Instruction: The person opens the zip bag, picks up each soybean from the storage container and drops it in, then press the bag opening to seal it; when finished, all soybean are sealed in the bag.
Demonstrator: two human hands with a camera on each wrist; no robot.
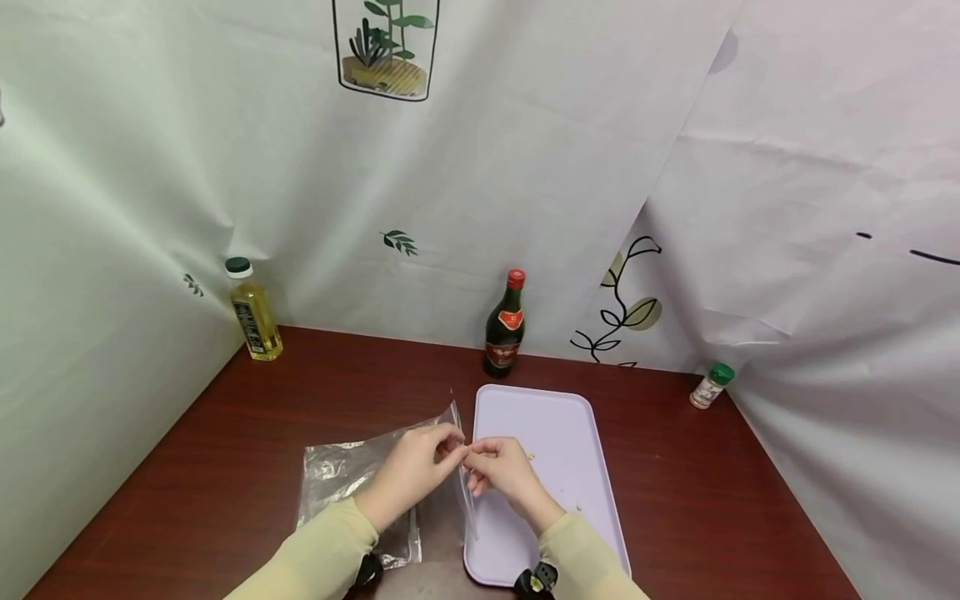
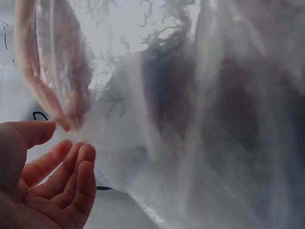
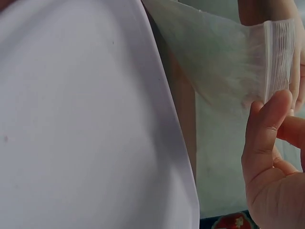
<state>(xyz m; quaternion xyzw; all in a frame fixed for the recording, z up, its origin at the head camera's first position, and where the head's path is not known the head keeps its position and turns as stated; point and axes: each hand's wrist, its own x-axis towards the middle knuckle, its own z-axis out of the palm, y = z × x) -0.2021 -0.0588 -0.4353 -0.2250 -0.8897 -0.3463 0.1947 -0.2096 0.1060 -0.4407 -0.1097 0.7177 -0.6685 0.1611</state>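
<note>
A clear zip-lock bag [image 1: 333,471] lies across the table's middle, its zip edge lifted beside the tray. My left hand [image 1: 412,463] holds that edge between thumb and curled fingers; in the left wrist view the exact contact at the fingertips is hard to see. From the other side my right hand [image 1: 512,477] pinches the same edge, its thumb against the ridged zip strip [image 3: 279,62] in the right wrist view. Both hands' fingertips nearly meet there. Directly under my right hand is a pale lilac tray [image 1: 536,417] with a few small crumbs [image 1: 532,456].
A dark bottle with a red cap [image 1: 504,333] stands behind the tray. An oil bottle [image 1: 257,321] is at the back left corner, a small green-capped shaker [image 1: 711,387] at the back right. White printed sheeting [image 1: 300,167] walls the brown table [image 1: 697,492].
</note>
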